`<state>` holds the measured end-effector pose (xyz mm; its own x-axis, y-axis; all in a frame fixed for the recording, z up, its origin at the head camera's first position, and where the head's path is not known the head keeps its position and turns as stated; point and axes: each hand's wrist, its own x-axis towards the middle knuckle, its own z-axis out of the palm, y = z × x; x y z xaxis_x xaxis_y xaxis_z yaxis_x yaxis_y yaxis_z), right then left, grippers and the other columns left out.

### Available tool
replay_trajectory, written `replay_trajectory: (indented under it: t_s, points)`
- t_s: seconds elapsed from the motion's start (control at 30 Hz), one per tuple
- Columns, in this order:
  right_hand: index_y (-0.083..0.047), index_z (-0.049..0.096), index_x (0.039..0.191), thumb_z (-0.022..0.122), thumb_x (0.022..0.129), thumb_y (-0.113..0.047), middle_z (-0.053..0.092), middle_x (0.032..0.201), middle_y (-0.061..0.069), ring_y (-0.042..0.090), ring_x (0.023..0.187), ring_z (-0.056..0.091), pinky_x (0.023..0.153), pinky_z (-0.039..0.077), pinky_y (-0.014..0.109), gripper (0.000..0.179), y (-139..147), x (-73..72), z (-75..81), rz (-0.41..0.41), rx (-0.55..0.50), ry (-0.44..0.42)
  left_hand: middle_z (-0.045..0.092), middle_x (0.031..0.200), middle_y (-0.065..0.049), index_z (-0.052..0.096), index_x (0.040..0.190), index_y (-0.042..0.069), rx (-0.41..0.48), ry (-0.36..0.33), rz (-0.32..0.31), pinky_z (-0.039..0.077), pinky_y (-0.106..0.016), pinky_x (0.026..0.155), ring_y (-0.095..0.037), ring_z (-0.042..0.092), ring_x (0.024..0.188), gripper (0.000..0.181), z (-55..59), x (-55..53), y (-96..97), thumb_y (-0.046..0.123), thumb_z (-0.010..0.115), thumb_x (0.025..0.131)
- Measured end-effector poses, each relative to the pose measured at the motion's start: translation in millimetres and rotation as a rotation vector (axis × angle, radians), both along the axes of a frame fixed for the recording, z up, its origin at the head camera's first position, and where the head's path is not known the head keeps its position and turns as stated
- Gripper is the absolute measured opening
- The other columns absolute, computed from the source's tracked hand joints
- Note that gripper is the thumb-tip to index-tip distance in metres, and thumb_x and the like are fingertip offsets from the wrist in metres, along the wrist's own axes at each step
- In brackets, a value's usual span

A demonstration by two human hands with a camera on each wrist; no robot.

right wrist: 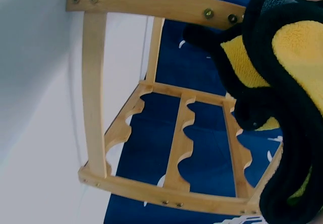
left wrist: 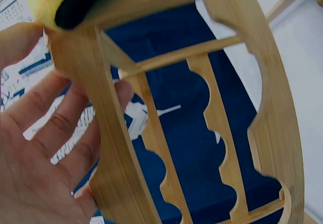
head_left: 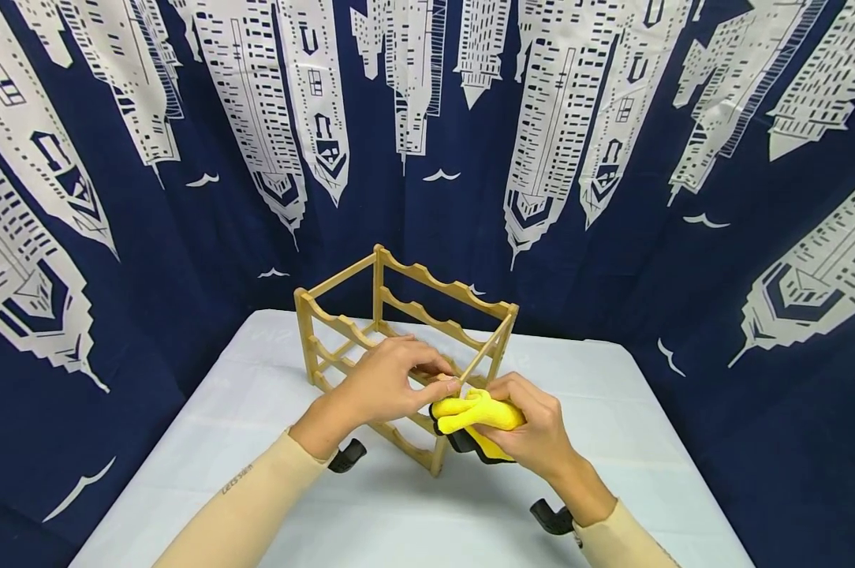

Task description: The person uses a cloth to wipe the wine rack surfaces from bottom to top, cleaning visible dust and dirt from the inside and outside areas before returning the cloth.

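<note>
A slatted wooden wine rack (head_left: pixel 305 335) with scalloped rails stands on the table in the head view. My left hand (head_left: pixel 392 383) grips its near top corner. In the left wrist view, the thumb is at the corner and the other fingers reach behind the scalloped rail (left wrist: pixel 118 148). My right hand (head_left: pixel 541 426) holds a bunched yellow cloth (head_left: pixel 487 414) with black edging against that same corner. Much of the right wrist view is filled by the folded cloth (right wrist: pixel 303 45), which hides one end of the rack's bolted upper bar (right wrist: pixel 146 1).
The rack stands on a white-covered table (head_left: pixel 257 505). Behind it hangs a dark blue curtain (head_left: pixel 427 221) printed with white buildings and birds. Black curved pieces stick out by each wrist, one near the left sleeve (head_left: pixel 257 489).
</note>
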<state>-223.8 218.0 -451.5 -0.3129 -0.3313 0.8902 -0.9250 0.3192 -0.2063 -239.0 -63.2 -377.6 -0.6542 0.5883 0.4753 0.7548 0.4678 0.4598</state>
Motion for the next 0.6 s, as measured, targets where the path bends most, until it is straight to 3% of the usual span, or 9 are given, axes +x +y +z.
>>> replay_trajectory:
  t_s: [0.07,0.13,0.23,0.3,0.37,0.6]
  points:
    - [-0.005,0.077,0.101,0.087,0.106,-0.044,0.08,0.098,0.007,0.019,0.086,0.077,0.092,0.064,0.012,0.04,5,-1.0,-1.0,0.008,0.008,0.002,0.089,0.113,0.012,0.091,0.117,0.023,-0.053,0.055,0.039,0.059,-0.054,0.127,-0.01,0.082,0.104,0.022,-0.4,2.3,5.4,0.042,0.087,0.106]
    - [-0.005,0.077,0.101,0.087,0.106,-0.042,0.081,0.098,0.007,0.019,0.086,0.077,0.092,0.065,0.012,0.039,10,-2.5,-1.8,0.017,0.015,0.005,0.09,0.115,0.012,0.091,0.118,0.023,-0.085,0.098,0.072,0.06,-0.052,0.125,-0.011,0.082,0.103,0.025,-0.5,4.7,10.6,0.044,0.088,0.105]
    - [-0.006,0.077,0.101,0.086,0.107,-0.043,0.081,0.099,0.006,0.019,0.087,0.076,0.093,0.064,0.012,0.038,18,-4.6,-2.8,0.022,0.031,0.0,0.09,0.112,0.012,0.092,0.117,0.023,-0.102,0.135,0.106,0.066,-0.038,0.104,-0.011,0.079,0.096,0.027,-0.6,6.7,17.1,0.046,0.091,0.102]
    - [-0.006,0.078,0.101,0.085,0.107,-0.044,0.081,0.099,0.006,0.018,0.087,0.076,0.093,0.064,0.011,0.039,23,-5.5,-3.8,0.019,0.039,-0.006,0.09,0.108,0.011,0.092,0.116,0.022,-0.1,0.145,0.119,0.063,-0.031,0.087,-0.011,0.077,0.09,0.027,-0.4,7.8,20.7,0.044,0.093,0.1]
    - [-0.007,0.078,0.101,0.084,0.108,-0.045,0.081,0.1,0.006,0.018,0.087,0.076,0.093,0.063,0.011,0.039,29,-6.3,-5.3,0.01,0.046,-0.011,0.09,0.106,0.01,0.092,0.114,0.022,-0.107,0.139,0.129,0.06,-0.025,0.078,-0.01,0.075,0.087,0.026,-0.2,9.2,23.6,0.042,0.095,0.098]
    - [-0.007,0.079,0.104,0.084,0.107,-0.049,0.081,0.101,0.007,0.018,0.09,0.076,0.096,0.062,0.009,0.042,44,-5.4,-15.4,-0.026,0.065,-0.073,0.09,0.107,0.002,0.091,0.115,0.013,-0.098,0.156,0.102,0.061,-0.021,0.071,-0.013,0.079,0.088,0.022,-2.7,15.8,26.5,0.027,0.094,0.098]
